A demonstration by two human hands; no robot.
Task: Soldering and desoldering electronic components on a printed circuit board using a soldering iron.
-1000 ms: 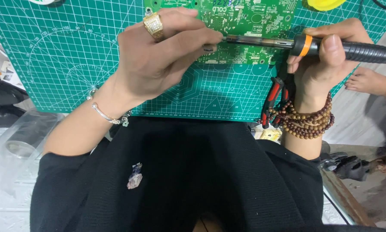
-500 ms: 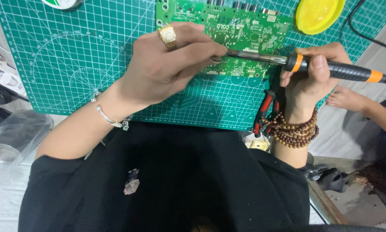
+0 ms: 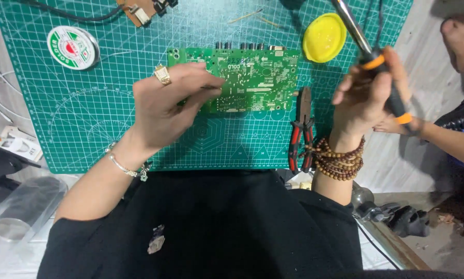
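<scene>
A green circuit board [image 3: 257,77] lies on a green cutting mat [image 3: 87,129]. My left hand [image 3: 170,103], with a gold ring, rests over the board's left end. Its fingertips pinch what looks like a thin wire against the board. My right hand [image 3: 366,95], with a wooden bead bracelet on the wrist, grips a black and orange soldering iron [image 3: 353,28]. The iron is lifted off to the right of the board, and its metal shaft points up toward the top edge of the view.
Red-handled pliers [image 3: 301,129] lie just right of the board, and a yellow round lid [image 3: 324,37] sits above them. A solder spool [image 3: 72,47] is at the mat's upper left, a small brown board [image 3: 139,10] at the top. Another person's hand [image 3: 392,124] and foot [image 3: 462,41] are at the right.
My right hand has pulled the soldering iron off the board and swung it up and to the right. The left hand stays on the board's left end.
</scene>
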